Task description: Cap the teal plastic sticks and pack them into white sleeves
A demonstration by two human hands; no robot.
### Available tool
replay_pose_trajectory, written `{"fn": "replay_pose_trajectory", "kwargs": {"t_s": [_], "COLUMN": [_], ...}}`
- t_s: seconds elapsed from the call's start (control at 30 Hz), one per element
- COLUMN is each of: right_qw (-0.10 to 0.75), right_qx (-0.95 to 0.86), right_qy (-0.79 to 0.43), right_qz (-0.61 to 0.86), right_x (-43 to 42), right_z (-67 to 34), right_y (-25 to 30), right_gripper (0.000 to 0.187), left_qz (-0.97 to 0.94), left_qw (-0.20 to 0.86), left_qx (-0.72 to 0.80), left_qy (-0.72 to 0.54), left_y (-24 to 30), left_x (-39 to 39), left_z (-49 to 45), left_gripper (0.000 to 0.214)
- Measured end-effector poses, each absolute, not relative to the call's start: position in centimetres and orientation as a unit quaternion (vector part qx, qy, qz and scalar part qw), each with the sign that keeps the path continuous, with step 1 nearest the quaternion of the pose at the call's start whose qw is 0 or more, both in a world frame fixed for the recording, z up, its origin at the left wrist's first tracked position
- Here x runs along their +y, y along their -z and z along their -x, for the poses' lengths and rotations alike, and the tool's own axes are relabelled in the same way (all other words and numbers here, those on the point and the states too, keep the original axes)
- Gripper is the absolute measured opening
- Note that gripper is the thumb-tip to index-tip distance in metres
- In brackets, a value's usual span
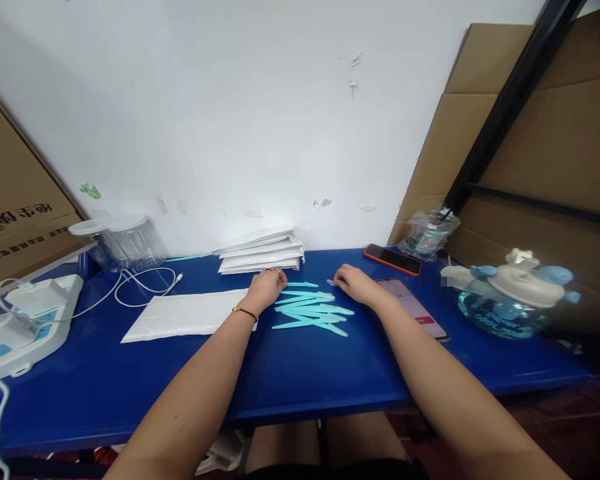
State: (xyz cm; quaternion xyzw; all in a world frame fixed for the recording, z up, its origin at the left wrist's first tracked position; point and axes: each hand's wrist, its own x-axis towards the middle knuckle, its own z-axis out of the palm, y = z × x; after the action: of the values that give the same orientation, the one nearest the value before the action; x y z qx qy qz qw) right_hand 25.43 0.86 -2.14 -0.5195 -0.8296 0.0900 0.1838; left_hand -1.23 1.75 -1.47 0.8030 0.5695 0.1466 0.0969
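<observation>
Slim teal plastic sticks (310, 310), shaped like eyebrow razors, lie in an overlapping fan on the blue table. My left hand (266, 291) is closed at the left end of the farthest teal stick (300, 285), its fingertips pinched on it. Under that wrist is the right end of a flat white padded mailer (185, 315). To the right of the fan, my right hand (351, 283) pinches a small clear piece of plastic (331, 283), which pokes out left of the fingertips. A stack of white mailers (263, 252) stands just behind my left hand.
Right of my right arm lie a lit phone (414, 308) and an orange-cased phone (393, 259). A clear blue water bottle (510, 303) and a wrapped plastic cup (427, 237) stand farther right. At left are a power strip (40, 327), a white cable (145, 283) and clear containers (130, 243).
</observation>
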Motion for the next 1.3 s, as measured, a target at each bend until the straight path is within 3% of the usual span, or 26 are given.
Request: {"fn": "replay_pose_trajectory", "kwargs": {"t_s": [0.2, 0.93, 1.0, 1.1, 1.17, 1.3], "right_qw": [0.228, 0.189, 0.175, 0.125, 0.079, 0.041], "right_qx": [-0.828, -0.851, -0.847, -0.851, -0.858, -0.875], "right_qy": [-0.121, -0.155, -0.165, -0.170, -0.164, -0.123], "right_qz": [0.498, 0.465, 0.474, 0.481, 0.479, 0.466], "right_x": [0.3, -0.8, -1.2, -2.2, -3.3, -5.5], "right_z": [-24.4, -23.4, -23.6, -23.6, -23.1, -21.9], "right_y": [1.8, 0.9, 0.7, 0.2, -0.3, -0.7], "right_gripper": [0.015, 0.018, 0.027, 0.072, 0.084, 0.054], "left_qz": [-0.804, -0.832, -0.842, -0.879, -0.895, -0.902], "left_qw": [0.114, 0.122, 0.126, 0.152, 0.157, 0.114], "left_qx": [0.561, 0.522, 0.506, 0.443, 0.414, 0.415], "left_qy": [-0.159, -0.144, -0.136, -0.089, -0.050, -0.006], "left_y": [1.0, 0.6, 0.5, 0.2, -0.1, -0.5], "left_x": [1.2, 0.1, -0.3, -1.0, -1.5, -2.6], "left_z": [0.8, -0.6, -0.4, -0.1, -0.1, -1.0], "left_gripper": [0.012, 0.018, 0.039, 0.082, 0.091, 0.070]}}
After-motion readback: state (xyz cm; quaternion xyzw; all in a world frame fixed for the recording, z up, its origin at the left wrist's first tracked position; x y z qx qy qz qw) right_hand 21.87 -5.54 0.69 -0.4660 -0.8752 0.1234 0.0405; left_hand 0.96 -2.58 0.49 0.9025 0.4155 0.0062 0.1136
